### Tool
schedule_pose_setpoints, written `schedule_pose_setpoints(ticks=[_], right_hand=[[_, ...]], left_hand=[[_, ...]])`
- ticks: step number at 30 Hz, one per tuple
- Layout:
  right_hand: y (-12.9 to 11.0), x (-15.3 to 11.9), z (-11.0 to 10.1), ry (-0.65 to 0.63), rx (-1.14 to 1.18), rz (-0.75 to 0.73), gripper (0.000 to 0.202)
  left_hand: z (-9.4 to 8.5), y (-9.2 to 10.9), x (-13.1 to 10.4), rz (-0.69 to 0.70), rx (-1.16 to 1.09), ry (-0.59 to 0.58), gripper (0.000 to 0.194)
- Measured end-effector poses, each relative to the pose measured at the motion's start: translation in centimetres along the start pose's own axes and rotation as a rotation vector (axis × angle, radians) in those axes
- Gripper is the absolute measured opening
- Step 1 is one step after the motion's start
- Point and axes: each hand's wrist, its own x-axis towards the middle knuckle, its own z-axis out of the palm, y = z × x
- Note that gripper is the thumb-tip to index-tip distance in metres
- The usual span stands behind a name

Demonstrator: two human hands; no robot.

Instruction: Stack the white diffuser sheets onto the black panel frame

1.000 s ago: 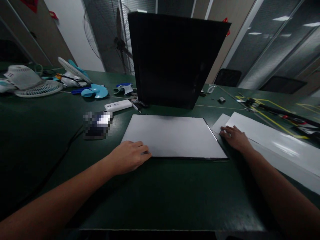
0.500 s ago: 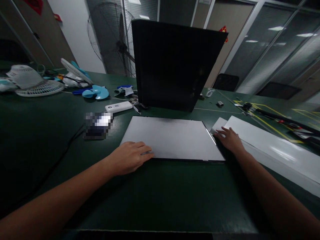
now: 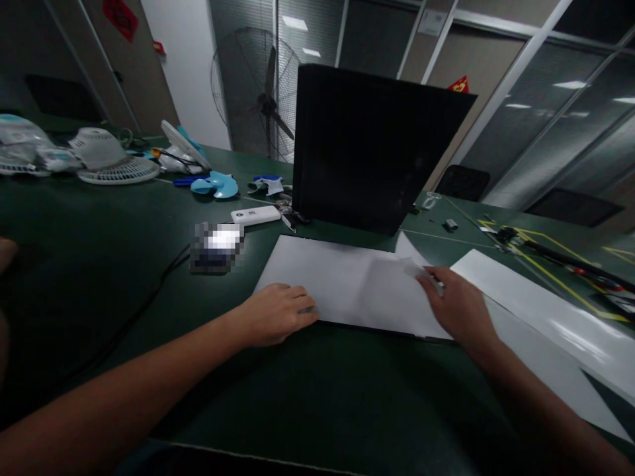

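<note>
White and flat, one rectangular panel (image 3: 342, 284) lies on the dark green table (image 3: 99, 264) with its long axis running left to right, just in front of one upright black board (image 3: 372, 149). One left hand (image 3: 278, 314) rests loosely curled on the panel's near left corner, and one right hand (image 3: 456, 304) pinches a thin white sheet (image 3: 397, 271) at its right edge. Farther right lie long white strips (image 3: 546, 311), with glass partitions behind.
</note>
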Motion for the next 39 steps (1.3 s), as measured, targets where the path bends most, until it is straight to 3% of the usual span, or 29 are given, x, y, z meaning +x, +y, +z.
schedule_pose_setpoints(ticks=[2, 5, 7, 9, 12, 16, 20, 23, 26, 31, 35, 37, 39], right_hand=[[-4.8, -1.1, 0.6, -0.050, 0.105, -0.166, 0.050], [-10.8, -2.3, 1.6, -0.197, 0.208, -0.284, 0.044], [-13.2, -2.5, 2.0, -0.320, 0.291, -0.343, 0.043], [-14.0, -2.3, 2.2, -0.400, 0.381, -0.382, 0.046], [-11.4, -0.8, 2.2, -0.328, 0.390, -0.342, 0.050], [-2.1, 1.7, 3.0, -0.154, 0.076, -0.164, 0.056], [8.2, 1.8, 4.8, -0.184, -0.176, 0.044, 0.072], [12.1, 0.8, 5.8, -0.298, -0.157, 0.152, 0.075], [12.3, 0.2, 5.9, -0.374, -0.122, 0.177, 0.077], [9.8, 0.2, 5.4, -0.339, -0.116, 0.046, 0.073], [8.5, -0.1, 5.2, -0.317, -0.112, -0.033, 0.070], [8.4, -0.2, 5.2, -0.281, -0.128, -0.037, 0.071], [9.0, -0.2, 5.3, -0.250, -0.173, 0.000, 0.077]], left_hand=[[0.0, 0.1, 0.1, 0.030, 0.035, 0.048, 0.036], [-0.2, 0.2, 0.3, 0.076, 0.079, 0.113, 0.034], [-0.4, 0.3, 0.3, 0.082, 0.087, 0.124, 0.030], [-0.6, 0.4, 0.4, 0.073, 0.082, 0.118, 0.028], [-0.8, 0.4, 0.3, 0.069, 0.066, 0.104, 0.025], [-0.8, 0.2, 0.2, 0.055, 0.051, 0.094, 0.034], [-0.2, -0.1, -0.1, 0.029, 0.027, 0.053, 0.047], [0.2, -0.6, -0.3, 0.026, -0.009, 0.033, 0.046], [0.5, -1.3, -0.4, 0.024, -0.081, 0.043, 0.044], [1.1, -2.7, -0.5, -0.077, -0.255, 0.137, 0.051], [2.6, -3.8, -0.6, -0.518, -0.250, 0.189, 0.059], [3.9, -4.5, -0.6, -0.745, -0.231, 0.137, 0.069], [5.3, -5.3, -0.7, -0.886, -0.231, 0.063, 0.081]])
